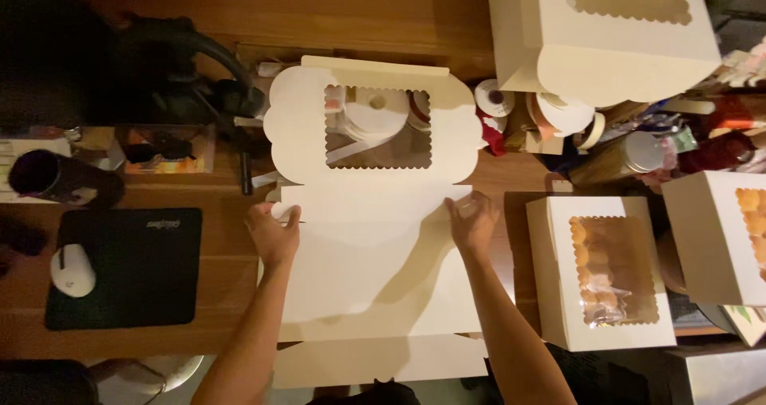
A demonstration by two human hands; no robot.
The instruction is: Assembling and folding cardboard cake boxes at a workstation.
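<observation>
Head view: one flat, unfolded cream cardboard box blank (375, 245) with a scalloped window panel lies at the centre of the wooden desk (231, 293). The left hand (274, 233) pinches the blank's left edge at a fold line, fingers closed on it. The right hand (472, 221) holds the right edge likewise, fingers curled. Just right stands an assembled windowed box (600, 269). Far left: black mouse pad (128, 265), white mouse (73, 270).

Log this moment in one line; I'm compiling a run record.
left hand: grips flat box blank, left edge | right hand: grips its right edge | blank: unfolded on wooden table
</observation>
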